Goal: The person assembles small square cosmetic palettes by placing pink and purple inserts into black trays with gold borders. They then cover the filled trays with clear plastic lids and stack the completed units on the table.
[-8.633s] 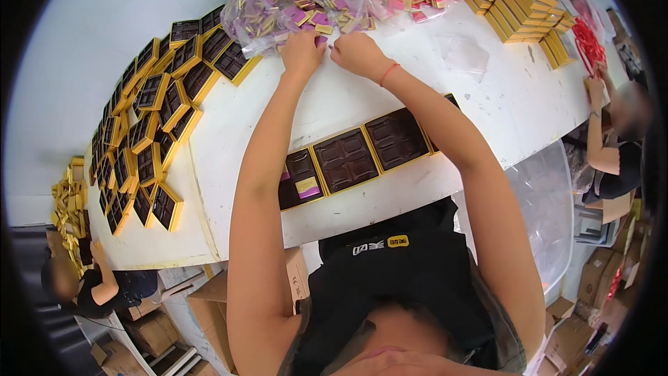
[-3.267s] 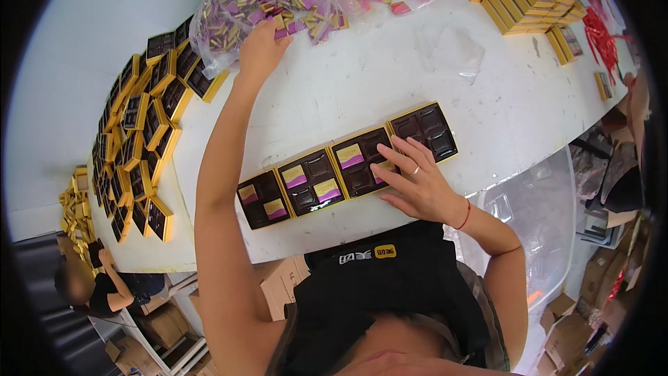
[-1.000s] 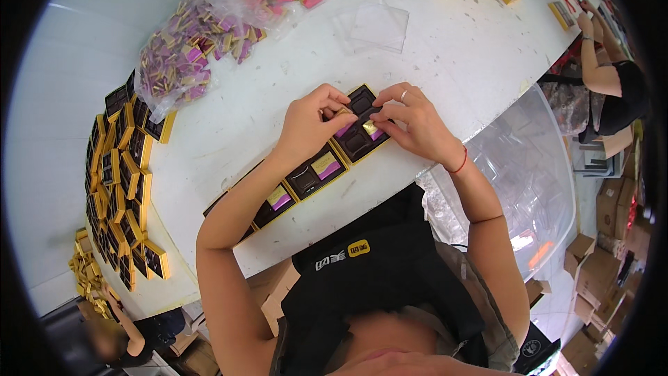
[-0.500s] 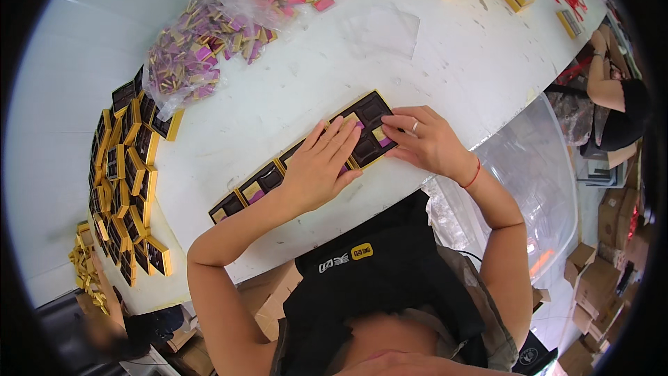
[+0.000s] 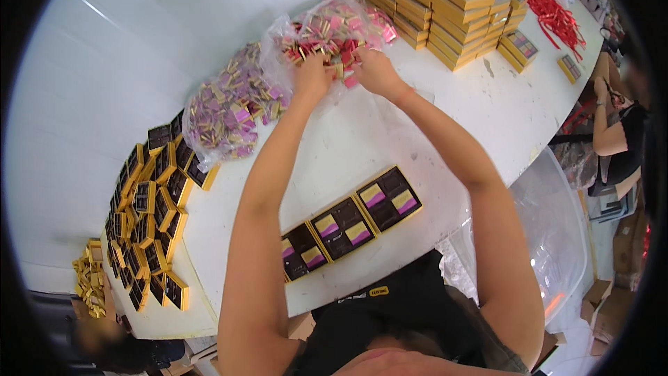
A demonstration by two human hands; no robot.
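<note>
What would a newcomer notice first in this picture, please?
Both arms stretch far across the white table: the left hand and right hand dig into a clear bag of red and pink wrapped sweets. Near the table's front edge lie three dark trays with gold rims, each partly filled.

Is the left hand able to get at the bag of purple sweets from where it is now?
Probably yes: the left hand is at the red sweets bag, and the purple bag lies just beside it with nothing between.

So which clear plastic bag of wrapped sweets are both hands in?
The clear bag of red-and-pink wrapped sweets, beside the yellow box stacks; the purple-filled bag lies untouched.
</note>
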